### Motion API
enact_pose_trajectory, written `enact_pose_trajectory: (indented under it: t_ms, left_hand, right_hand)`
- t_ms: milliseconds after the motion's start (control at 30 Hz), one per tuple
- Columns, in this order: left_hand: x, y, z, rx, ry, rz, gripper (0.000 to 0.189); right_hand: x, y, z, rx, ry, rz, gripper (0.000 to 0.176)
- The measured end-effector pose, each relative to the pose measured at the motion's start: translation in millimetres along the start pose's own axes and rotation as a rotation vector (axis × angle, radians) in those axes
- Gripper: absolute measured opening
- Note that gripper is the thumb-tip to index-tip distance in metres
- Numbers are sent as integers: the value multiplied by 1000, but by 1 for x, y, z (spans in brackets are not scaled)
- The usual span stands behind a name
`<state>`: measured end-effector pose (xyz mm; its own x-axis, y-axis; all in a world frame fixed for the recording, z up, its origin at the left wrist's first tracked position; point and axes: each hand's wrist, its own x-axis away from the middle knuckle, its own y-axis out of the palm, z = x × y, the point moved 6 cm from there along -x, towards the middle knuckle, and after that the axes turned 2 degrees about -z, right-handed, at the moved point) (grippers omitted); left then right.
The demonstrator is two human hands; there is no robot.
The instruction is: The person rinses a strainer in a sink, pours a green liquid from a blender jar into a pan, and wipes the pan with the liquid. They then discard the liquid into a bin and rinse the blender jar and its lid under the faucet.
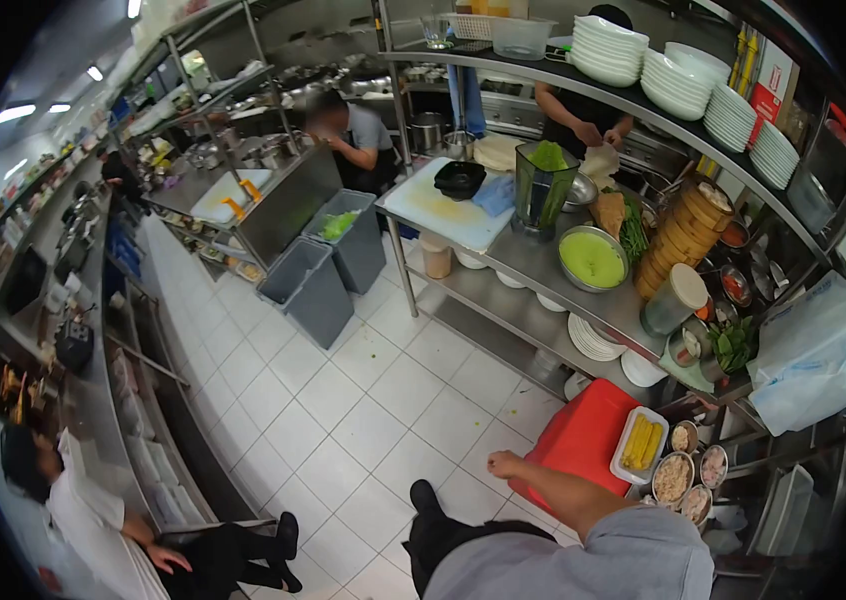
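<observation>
My right hand (506,463) hangs at the end of my bent forearm over the tiled floor. Its fingers curl in loosely, and I see nothing in them. Just beyond my forearm stands a bright red box-like container (583,425), the thing nearest to this hand. On its right side sits a white tray (661,425) of long yellow pieces that look like corn. Several metal bowls of chopped pale food (672,478) stand beside the tray. My left hand is out of view.
A steel table (533,262) holds a blender jug (546,185), a bowl of green liquid (593,257) and stacked bamboo steamers (683,235). Grey bins (308,290) stand on the floor. One person (108,520) sits at lower left; others work at the back. Plates (608,50) fill the overhead shelf.
</observation>
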<state>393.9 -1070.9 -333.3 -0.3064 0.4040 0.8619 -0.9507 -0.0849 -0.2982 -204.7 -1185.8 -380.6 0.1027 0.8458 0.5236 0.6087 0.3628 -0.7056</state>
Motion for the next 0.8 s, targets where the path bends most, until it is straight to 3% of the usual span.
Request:
enact_pose_trajectory:
  t_ms: [67, 100, 233, 333, 400, 533, 633, 733, 767, 800]
  left_hand:
    - [-97, 17, 104, -196, 216, -27, 26]
    - [-110, 36, 164, -227, 175, -24, 24]
    - [-175, 142, 400, -673, 683, -24, 38]
    - [-167, 259, 550, -696, 886, -169, 39]
    - [-95, 342, 624, -570, 890, -320, 35]
    - [7, 485, 690, -380, 801, -681, 37]
    - [77, 569, 708, -330, 693, -897, 45]
    - [126, 620, 735, -412, 693, -1026, 46]
    - [136, 640, 748, -448, 706, -1063, 46]
    - [135, 660, 766, -454, 725, -1064, 47]
  right_hand:
    - [15, -40, 7, -110, 141, -7, 26]
    - [9, -68, 9, -162, 200, 9, 25]
    - [-20, -183, 22, -589, 224, 508, 16]
    - [-35, -303, 12, -990, 170, 817, 26]
    - [-44, -384, 12, -928, 196, 1071, 34]
    - [-47, -518, -7, -1126, 237, 1462, 63]
    - [-62, -571, 2, -1246, 339, 1443, 80]
    - [-81, -588, 28, -1397, 462, 1334, 83]
    - [-82, -594, 29, -1398, 502, 1477, 78]
    - [-85, -605, 26, -1418, 502, 1401, 76]
